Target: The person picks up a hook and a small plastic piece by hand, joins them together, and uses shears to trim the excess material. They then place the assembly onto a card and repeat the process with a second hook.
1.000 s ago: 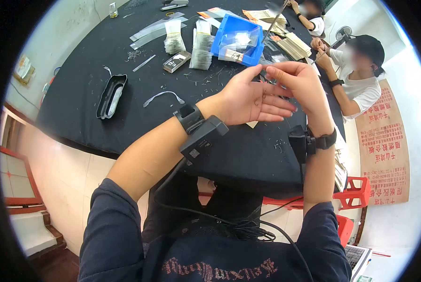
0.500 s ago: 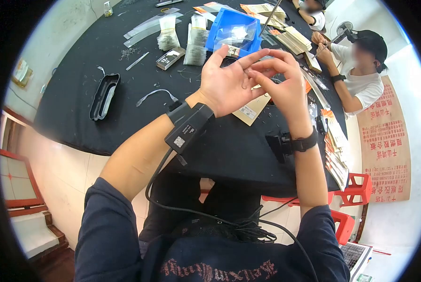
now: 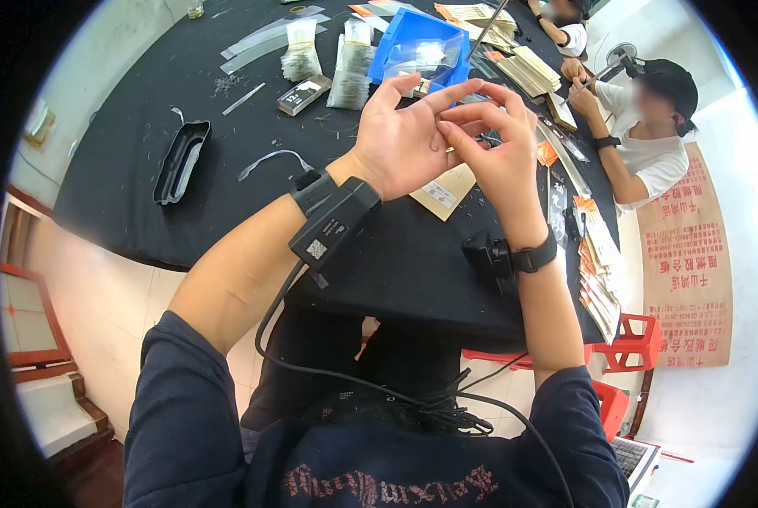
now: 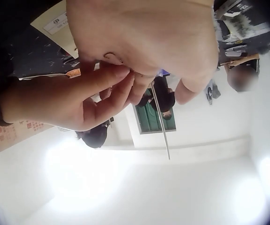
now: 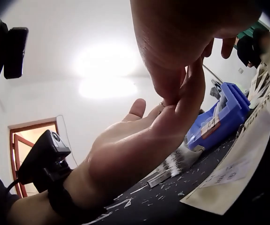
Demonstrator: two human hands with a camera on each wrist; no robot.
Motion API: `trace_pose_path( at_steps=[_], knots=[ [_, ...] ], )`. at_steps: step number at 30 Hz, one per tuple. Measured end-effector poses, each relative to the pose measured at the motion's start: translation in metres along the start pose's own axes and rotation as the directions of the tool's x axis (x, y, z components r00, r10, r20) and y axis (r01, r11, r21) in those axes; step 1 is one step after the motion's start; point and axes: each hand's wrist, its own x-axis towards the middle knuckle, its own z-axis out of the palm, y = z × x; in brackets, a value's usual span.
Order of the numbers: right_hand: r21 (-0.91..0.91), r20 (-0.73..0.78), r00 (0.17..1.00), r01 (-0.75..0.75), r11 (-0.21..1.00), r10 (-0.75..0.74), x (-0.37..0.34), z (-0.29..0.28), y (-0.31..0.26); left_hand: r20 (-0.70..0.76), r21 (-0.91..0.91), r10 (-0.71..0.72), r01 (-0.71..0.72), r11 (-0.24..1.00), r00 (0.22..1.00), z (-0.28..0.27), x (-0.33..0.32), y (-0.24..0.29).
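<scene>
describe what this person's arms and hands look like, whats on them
Both the left hand and right hand are bare, without gloves. The dark short sleeves leave the forearms uncovered. Each wrist wears a black strap with a boxy black camera; the left one has a white square code label and a black cable.

The black worktop (image 3: 379, 279) before me carries 1 blue bin (image 3: 404, 32), 2 packet bundles (image 3: 301, 55), a beige card (image 3: 442, 199).
</scene>
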Motion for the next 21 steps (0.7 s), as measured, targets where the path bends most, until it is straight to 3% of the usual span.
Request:
trace_pose_path(
  at_steps=[3,10,13,16,21],
  knots=[
    [0.096,0.026,0.997,-0.074,0.993,0.072,-0.003,0.004,0.004,-0.169,0.021,0.029,-0.026,0.999,0.985,0.008,-0.001,-0.004],
    [0.188,0.084,0.988,-0.147,0.971,0.133,-0.004,0.004,0.009,-0.164,0.021,0.078,-0.075,0.997,0.983,0.004,-0.001,-0.003],
    [0.234,0.072,0.968,-0.251,0.939,0.241,-0.006,0.003,-0.005,-0.164,0.037,0.129,-0.125,0.991,0.978,0.003,-0.002,-0.002],
    [0.079,0.052,0.971,-0.236,0.968,0.233,-0.009,0.003,-0.009,-0.17,0.072,0.156,-0.146,0.987,0.973,0.002,-0.001,-0.001],
    [0.001,0.086,0.973,-0.213,0.977,0.213,-0.012,0.005,-0.013,-0.198,0.204,0.212,-0.171,0.964,0.957,0.004,-0.001,-0.001]
  ],
)
